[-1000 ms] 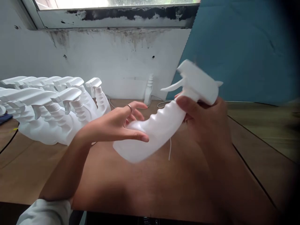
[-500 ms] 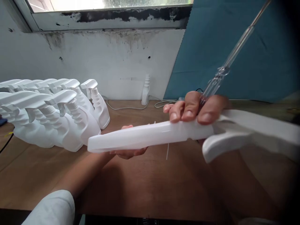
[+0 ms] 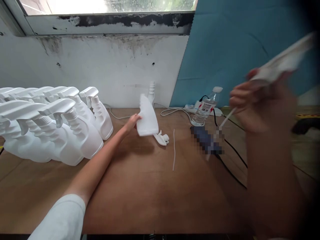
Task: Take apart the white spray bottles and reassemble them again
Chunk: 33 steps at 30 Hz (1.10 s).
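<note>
At near right, raised and blurred, the right hand (image 3: 265, 103), fingers closed around a white sprayer head (image 3: 287, 61), with a thin dip tube (image 3: 228, 117) slanting down to the left. Possible trouble there: a snag on the dark, partly pixelated object (image 3: 202, 138) or a bump to the clear water bottle (image 3: 203, 111), from a fast swing of the dangling tube. At centre, farther off, the left hand (image 3: 132, 122), pinched on the side of a tilted white bottle (image 3: 148, 120). Risk of a slip from so low, one-sided a grip, or of a nudge to the loose trigger head (image 3: 162, 138) just beside the base. At left, tightly packed spray bottles (image 3: 87, 133), close to the left forearm (image 3: 100, 173); a possible topple from one brush of the arm.

Beneath, a brown wooden tabletop (image 3: 140, 200), with a loose tube (image 3: 174, 150) right of centre. Beyond, a pale cable (image 3: 120, 117), a slim white bottle (image 3: 151, 90) by the stained white wall (image 3: 100, 66), a teal sheet (image 3: 220, 43) at right and, farthest, a bright window (image 3: 112, 5) over a flaking frame (image 3: 140, 20).
</note>
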### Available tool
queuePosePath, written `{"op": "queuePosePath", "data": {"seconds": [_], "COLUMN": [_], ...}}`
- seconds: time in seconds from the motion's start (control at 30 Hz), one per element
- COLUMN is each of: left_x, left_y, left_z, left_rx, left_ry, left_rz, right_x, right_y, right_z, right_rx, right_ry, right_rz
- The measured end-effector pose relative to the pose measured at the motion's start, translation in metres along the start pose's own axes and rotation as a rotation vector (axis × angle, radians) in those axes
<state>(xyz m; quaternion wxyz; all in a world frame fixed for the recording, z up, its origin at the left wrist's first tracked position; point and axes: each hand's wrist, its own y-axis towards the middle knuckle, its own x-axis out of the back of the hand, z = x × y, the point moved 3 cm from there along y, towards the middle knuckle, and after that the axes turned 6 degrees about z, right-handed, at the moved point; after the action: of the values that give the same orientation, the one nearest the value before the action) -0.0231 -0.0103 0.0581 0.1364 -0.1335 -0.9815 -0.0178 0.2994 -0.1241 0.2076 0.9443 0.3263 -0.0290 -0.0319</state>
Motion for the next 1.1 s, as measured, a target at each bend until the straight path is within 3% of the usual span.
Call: {"op": "queuePosePath", "data": {"seconds": [0.07, 0.17, 0.3, 0.4, 0.6, 0.73, 0.9, 0.97, 1.1], "left_x": [0.007, 0.013, 0.015, 0.011, 0.002, -0.003, -0.012, -0.028, -0.077], "left_y": [0.025, 0.057, 0.088, 0.106, 0.124, 0.123, 0.098, 0.080, 0.028], "left_z": [-0.002, -0.003, -0.007, -0.004, 0.004, 0.001, -0.014, -0.020, -0.028], "left_rx": [-0.017, -0.019, -0.006, 0.016, 0.025, 0.004, -0.208, -0.326, -0.436], "left_ry": [0.101, 0.198, 0.411, 0.545, 0.528, 0.508, 0.421, 0.337, 0.069], "left_rz": [-0.166, -0.293, -0.398, -0.448, -0.446, -0.462, -0.653, -0.552, -0.046], "right_x": [-0.012, -0.028, -0.032, -0.033, -0.046, -0.050, -0.054, -0.057, -0.070], "right_y": [-0.007, -0.029, -0.057, -0.067, -0.074, -0.079, -0.085, -0.087, -0.092], "right_z": [-0.033, -0.076, -0.124, -0.143, -0.144, -0.142, -0.154, -0.157, -0.154], "right_rx": [-0.395, -0.592, -0.651, -0.671, -0.652, -0.590, -0.626, -0.645, -0.661], "right_ry": [0.300, 0.451, 0.386, 0.352, 0.318, 0.284, 0.396, 0.436, 0.427], "right_rz": [0.011, 0.036, 0.080, 0.040, -0.092, -0.092, 0.003, 0.048, 0.115]}}
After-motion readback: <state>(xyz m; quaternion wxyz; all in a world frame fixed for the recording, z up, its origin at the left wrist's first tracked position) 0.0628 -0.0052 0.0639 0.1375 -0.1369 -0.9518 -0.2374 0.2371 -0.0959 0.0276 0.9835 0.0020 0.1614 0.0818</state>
